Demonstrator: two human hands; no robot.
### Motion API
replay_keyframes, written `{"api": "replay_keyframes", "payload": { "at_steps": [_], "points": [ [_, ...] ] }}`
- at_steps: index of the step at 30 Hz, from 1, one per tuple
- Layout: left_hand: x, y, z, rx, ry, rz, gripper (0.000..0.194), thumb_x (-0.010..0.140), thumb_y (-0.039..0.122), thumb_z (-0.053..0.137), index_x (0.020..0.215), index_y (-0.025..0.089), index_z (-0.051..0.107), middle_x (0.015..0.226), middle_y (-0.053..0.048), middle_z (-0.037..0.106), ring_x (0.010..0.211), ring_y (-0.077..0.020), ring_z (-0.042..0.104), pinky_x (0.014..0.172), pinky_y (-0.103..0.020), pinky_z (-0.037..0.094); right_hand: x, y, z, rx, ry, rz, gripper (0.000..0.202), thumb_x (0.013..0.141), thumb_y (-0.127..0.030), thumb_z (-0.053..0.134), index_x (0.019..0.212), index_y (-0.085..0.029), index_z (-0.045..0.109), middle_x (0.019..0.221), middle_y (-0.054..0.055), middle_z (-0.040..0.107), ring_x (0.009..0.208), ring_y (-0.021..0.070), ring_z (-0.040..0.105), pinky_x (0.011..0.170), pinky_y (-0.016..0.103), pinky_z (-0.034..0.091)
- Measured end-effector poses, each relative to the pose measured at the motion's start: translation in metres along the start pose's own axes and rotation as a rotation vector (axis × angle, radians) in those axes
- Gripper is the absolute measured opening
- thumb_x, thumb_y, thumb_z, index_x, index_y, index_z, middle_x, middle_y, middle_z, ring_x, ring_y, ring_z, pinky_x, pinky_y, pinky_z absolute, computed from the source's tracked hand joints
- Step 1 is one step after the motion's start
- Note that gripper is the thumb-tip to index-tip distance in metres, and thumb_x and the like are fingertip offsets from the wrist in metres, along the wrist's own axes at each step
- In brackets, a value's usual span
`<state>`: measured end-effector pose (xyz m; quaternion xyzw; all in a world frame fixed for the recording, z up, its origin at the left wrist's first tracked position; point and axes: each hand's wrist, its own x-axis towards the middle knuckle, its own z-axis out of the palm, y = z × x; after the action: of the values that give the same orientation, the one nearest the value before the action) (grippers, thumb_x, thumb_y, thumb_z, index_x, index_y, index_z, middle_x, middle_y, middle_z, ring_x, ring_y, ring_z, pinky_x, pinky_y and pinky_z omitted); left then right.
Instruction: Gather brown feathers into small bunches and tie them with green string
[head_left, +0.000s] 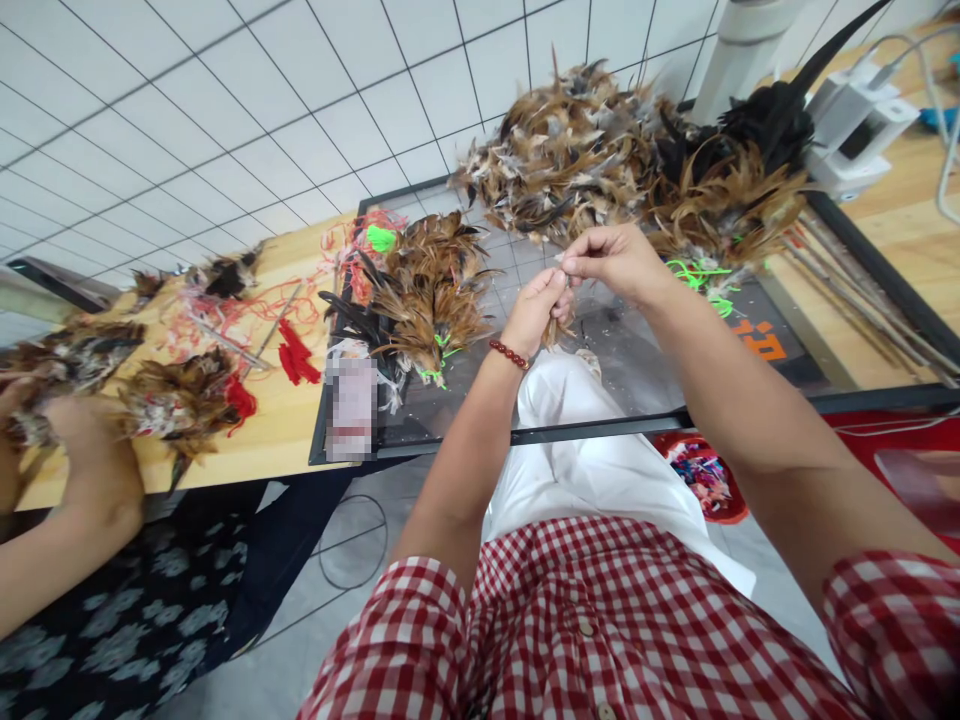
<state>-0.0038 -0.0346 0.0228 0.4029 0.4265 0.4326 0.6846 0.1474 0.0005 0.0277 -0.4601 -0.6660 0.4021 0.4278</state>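
Bringing both hands together over the glass

The person's left hand (534,310), its wrist ringed by a bracelet of round reddish-brown beads (510,353), reaches forward with fingers curled and closed on a tuft of small brown feathers (556,332), which hangs below them above a black-framed glass panel (592,429). The right hand (616,262) angles in from the right, wrist bent, thumb and forefinger pressed together beside the left fingertips; whatever they pinch is too small to tell. Beyond lies a large heap of mottled brown-and-grey feathers (562,150).
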Motion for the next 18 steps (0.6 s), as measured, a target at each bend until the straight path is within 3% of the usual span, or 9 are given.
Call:
{"api": "replay_keyframes", "payload": {
  "at_steps": [3, 8, 13, 18],
  "points": [
    [0.004, -0.001, -0.004, -0.007, 0.122, 0.05, 0.032, 0.098, 0.043, 0.069, 0.079, 0.019, 0.059, 0.057, 0.008, 0.037, 0.047, -0.0033, 0.033, 0.05, -0.017, 0.032, 0.002, 0.004, -0.001, -0.113, -0.009, -0.019, 0.029, 0.083, -0.05, 0.08, 0.089, -0.022, 0.079, 0.083, 0.005, 0.078, 0.082, 0.0215, 0.071, 0.079, 0.038, 0.059],
    [0.007, 0.007, -0.013, -0.128, 0.311, 0.1, 0.035, 0.101, 0.044, 0.063, 0.077, 0.02, 0.053, 0.057, 0.008, 0.03, 0.045, -0.0043, 0.03, 0.048, -0.018, 0.028, 0.001, 0.001, -0.028, -0.519, -0.242, 0.043, 0.02, 0.081, -0.034, 0.082, 0.094, -0.019, 0.084, 0.086, 0.007, 0.079, 0.085, 0.0226, 0.071, 0.081, 0.036, 0.054],
    [0.008, 0.01, -0.014, -0.189, 0.341, 0.097, 0.036, 0.102, 0.044, 0.062, 0.077, 0.021, 0.052, 0.057, 0.009, 0.03, 0.044, -0.0042, 0.03, 0.047, -0.018, 0.029, 0.002, 0.017, -0.052, -0.882, -0.094, 0.074, 0.026, 0.087, -0.021, 0.07, 0.109, -0.022, 0.085, 0.104, 0.013, 0.082, 0.098, 0.0311, 0.072, 0.083, 0.041, 0.051],
    [0.008, 0.008, -0.013, -0.201, 0.323, 0.085, 0.035, 0.1, 0.051, 0.063, 0.083, 0.021, 0.058, 0.054, 0.01, 0.03, 0.041, -0.0035, 0.026, 0.042, -0.016, 0.028, 0.008, 0.04, -0.046, -0.976, -0.111, 0.043, 0.025, 0.084, -0.022, 0.068, 0.102, -0.026, 0.085, 0.106, 0.008, 0.081, 0.101, 0.0307, 0.072, 0.079, 0.039, 0.051]
  ]
}}
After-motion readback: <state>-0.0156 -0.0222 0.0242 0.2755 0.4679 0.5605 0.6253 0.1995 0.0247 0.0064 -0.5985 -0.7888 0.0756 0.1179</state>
